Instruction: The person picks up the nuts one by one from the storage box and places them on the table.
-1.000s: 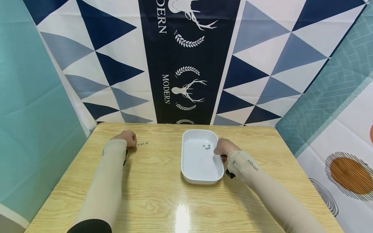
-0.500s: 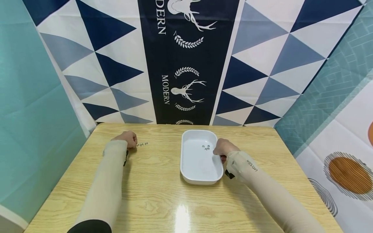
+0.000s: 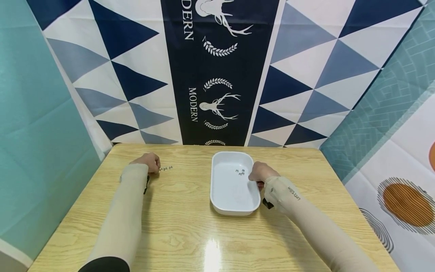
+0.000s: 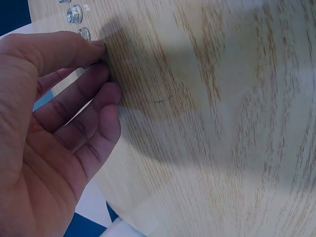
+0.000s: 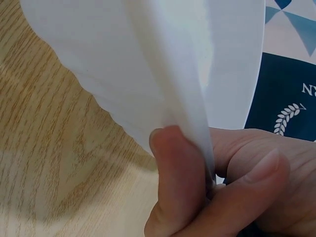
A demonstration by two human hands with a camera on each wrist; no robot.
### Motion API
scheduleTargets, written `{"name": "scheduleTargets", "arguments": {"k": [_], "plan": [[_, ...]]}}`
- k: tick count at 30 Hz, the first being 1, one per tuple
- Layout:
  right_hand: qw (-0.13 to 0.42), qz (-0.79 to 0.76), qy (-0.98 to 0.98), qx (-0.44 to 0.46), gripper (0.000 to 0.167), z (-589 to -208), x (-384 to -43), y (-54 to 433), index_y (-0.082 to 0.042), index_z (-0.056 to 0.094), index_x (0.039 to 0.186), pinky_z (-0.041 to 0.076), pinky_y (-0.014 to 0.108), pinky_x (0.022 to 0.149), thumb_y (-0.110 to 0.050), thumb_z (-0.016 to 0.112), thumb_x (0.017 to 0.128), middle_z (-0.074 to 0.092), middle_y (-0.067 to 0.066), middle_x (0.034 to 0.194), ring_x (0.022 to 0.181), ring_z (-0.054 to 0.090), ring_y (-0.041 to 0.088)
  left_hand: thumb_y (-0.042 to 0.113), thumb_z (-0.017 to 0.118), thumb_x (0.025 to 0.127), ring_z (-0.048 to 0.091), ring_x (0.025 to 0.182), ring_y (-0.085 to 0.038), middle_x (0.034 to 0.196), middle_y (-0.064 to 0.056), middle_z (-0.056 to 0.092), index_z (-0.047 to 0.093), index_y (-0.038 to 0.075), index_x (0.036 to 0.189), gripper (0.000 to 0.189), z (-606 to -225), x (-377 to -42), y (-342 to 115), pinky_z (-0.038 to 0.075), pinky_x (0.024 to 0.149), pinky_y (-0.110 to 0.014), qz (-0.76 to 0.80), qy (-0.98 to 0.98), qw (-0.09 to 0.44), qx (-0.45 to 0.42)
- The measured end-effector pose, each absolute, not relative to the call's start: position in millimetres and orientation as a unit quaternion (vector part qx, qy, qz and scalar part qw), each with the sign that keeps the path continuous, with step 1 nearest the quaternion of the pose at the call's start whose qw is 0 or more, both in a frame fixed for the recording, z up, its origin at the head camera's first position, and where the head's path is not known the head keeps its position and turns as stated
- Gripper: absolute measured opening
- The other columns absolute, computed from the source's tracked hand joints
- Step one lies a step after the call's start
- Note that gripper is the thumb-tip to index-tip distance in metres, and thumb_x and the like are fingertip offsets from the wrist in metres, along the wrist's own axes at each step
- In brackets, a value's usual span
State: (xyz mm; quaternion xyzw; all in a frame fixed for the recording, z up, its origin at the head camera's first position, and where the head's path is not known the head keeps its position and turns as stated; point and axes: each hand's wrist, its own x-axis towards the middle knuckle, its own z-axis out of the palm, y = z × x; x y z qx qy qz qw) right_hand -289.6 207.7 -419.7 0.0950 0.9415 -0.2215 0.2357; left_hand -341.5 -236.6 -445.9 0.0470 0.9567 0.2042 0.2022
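Note:
At the far left of the table, my left hand (image 3: 147,161) is beside a short row of small silver flange nuts (image 3: 165,168). The left wrist view shows its thumb and index finger pinched together on a nut that is mostly hidden, with another flange nut (image 4: 74,14) just beyond. My right hand (image 3: 262,173) grips the right rim of a white rectangular tray (image 3: 234,194); up close, the wall of the tray (image 5: 173,74) runs between its fingers. Several more nuts (image 3: 241,172) lie inside on the tray floor, near that hand.
The light wood-grain table (image 3: 183,234) ends at a patterned cloth backdrop (image 3: 217,75). A teal cloth (image 3: 44,124) hangs along the left side, and patterned fabric (image 3: 408,204) borders the right.
The left fingers have shifted slightly at the near end of the nut row. My right hand stays on the tray's rim.

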Motion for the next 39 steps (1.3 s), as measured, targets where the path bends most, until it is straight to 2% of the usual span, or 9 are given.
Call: {"name": "scheduleTargets", "arguments": {"k": [7, 13, 17, 20, 22, 27, 30, 35, 39], "plan": [[0.238, -0.211, 0.943, 0.093, 0.039, -420, -292, 207, 0.015, 0.058, 0.129, 0.049, 0.022, 0.049, -0.006, 0.062, 0.096, 0.069, 0.019, 0.080, 0.051, 0.057, 0.015, 0.008, 0.069, 0.082, 0.058, 0.069, -0.019, 0.088, -0.007, 0.066, 0.068, 0.010, 0.093, 0.011, -443, -340, -240, 0.047, 0.058, -0.031, 0.197, 0.960, 0.194, 0.054], [0.232, -0.222, 0.943, 0.086, 0.039, -418, -292, 208, 0.014, 0.058, 0.130, 0.049, 0.024, 0.050, -0.004, 0.061, 0.095, 0.069, 0.019, 0.082, 0.052, 0.057, 0.016, 0.019, 0.062, 0.088, 0.058, 0.072, -0.021, 0.094, -0.009, 0.068, 0.068, 0.009, 0.105, 0.021, -434, -337, -242, 0.046, 0.061, -0.034, 0.178, 0.969, 0.159, 0.064], [0.228, -0.228, 0.943, 0.085, 0.039, -417, -291, 208, 0.014, 0.058, 0.129, 0.050, 0.024, 0.049, -0.004, 0.060, 0.095, 0.069, 0.020, 0.084, 0.052, 0.057, 0.017, 0.030, 0.056, 0.095, 0.062, 0.085, -0.027, 0.116, -0.018, 0.068, 0.065, 0.004, 0.121, 0.038, -421, -341, -239, 0.051, 0.069, -0.041, 0.157, 0.976, 0.139, 0.065], [0.228, -0.231, 0.942, 0.088, 0.039, -417, -290, 206, 0.014, 0.057, 0.130, 0.051, 0.025, 0.050, -0.004, 0.061, 0.095, 0.068, 0.020, 0.084, 0.053, 0.058, 0.017, 0.034, 0.055, 0.096, 0.062, 0.091, -0.029, 0.125, -0.021, 0.066, 0.062, 0.002, 0.130, 0.047, -410, -349, -237, 0.053, 0.075, -0.046, 0.141, 0.979, 0.126, 0.074], [0.229, -0.230, 0.942, 0.089, 0.040, -417, -291, 206, 0.014, 0.057, 0.130, 0.051, 0.025, 0.050, -0.004, 0.061, 0.095, 0.068, 0.020, 0.084, 0.054, 0.059, 0.018, 0.034, 0.055, 0.095, 0.064, 0.096, -0.032, 0.127, -0.022, 0.066, 0.062, 0.002, 0.132, 0.050, -402, -355, -233, 0.054, 0.080, -0.049, 0.134, 0.982, 0.112, 0.077], [0.234, -0.230, 0.940, 0.097, 0.040, -419, -291, 206, 0.014, 0.057, 0.132, 0.052, 0.025, 0.051, -0.004, 0.061, 0.096, 0.068, 0.020, 0.086, 0.055, 0.060, 0.018, 0.033, 0.056, 0.096, 0.064, 0.111, -0.036, 0.131, -0.020, 0.064, 0.063, 0.004, 0.128, 0.044, -377, -366, -209, 0.053, 0.093, -0.055, 0.163, 0.980, 0.075, 0.091], [0.236, -0.230, 0.939, 0.103, 0.041, -419, -293, 207, 0.013, 0.056, 0.133, 0.052, 0.025, 0.051, -0.004, 0.060, 0.096, 0.068, 0.020, 0.086, 0.055, 0.060, 0.018, 0.034, 0.057, 0.097, 0.065, 0.107, -0.034, 0.124, -0.017, 0.067, 0.064, 0.005, 0.125, 0.041, -364, -371, -187, 0.053, 0.094, -0.053, 0.186, 0.974, 0.055, 0.114], [0.237, -0.221, 0.941, 0.095, 0.040, -419, -293, 209, 0.015, 0.056, 0.132, 0.051, 0.024, 0.050, -0.003, 0.060, 0.096, 0.068, 0.020, 0.084, 0.053, 0.058, 0.017, 0.035, 0.058, 0.099, 0.066, 0.093, -0.028, 0.111, -0.013, 0.071, 0.066, 0.006, 0.125, 0.039, -354, -377, -149, 0.054, 0.087, -0.046, 0.220, 0.962, 0.047, 0.156], [0.241, -0.222, 0.941, 0.089, 0.041, -419, -291, 209, 0.015, 0.056, 0.131, 0.050, 0.023, 0.051, -0.004, 0.062, 0.095, 0.068, 0.020, 0.084, 0.055, 0.059, 0.017, 0.033, 0.060, 0.101, 0.068, 0.089, -0.023, 0.110, -0.012, 0.072, 0.068, 0.008, 0.122, 0.035, -354, -380, -125, 0.056, 0.081, -0.040, 0.280, 0.944, 0.052, 0.167]]}}
